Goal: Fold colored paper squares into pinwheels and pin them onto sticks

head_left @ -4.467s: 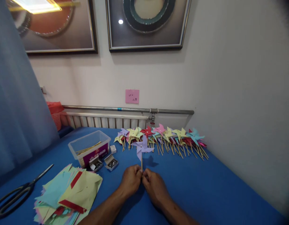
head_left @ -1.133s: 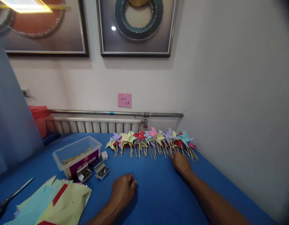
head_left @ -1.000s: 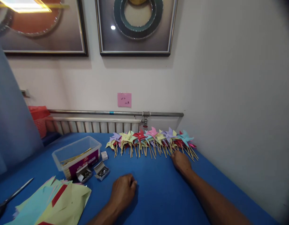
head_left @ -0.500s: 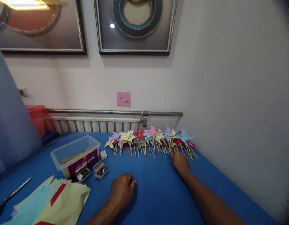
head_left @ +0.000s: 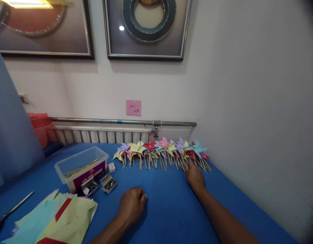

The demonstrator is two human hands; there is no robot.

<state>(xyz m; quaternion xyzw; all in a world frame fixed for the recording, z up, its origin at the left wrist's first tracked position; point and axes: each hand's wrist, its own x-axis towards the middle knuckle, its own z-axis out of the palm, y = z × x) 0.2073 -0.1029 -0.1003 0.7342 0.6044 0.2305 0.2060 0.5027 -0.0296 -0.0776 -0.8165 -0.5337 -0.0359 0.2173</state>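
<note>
A: Right hand [head_left: 194, 175]? Step?
B: Fingers lay released on the sticks of the row of coloured paper pinwheels [head_left: 161, 152] by the wall, seemingly placing one. Left hand [head_left: 132, 205] rested loosely clenched, empty, on the blue tabletop [head_left: 169, 203].

left hand [head_left: 132, 205]: bare, no glove, ring or watch visible
right hand [head_left: 194, 175]: bare, no glove or ring visible
forearms: both uncovered behind the hands, no sleeve in view
markings: none visible
</note>
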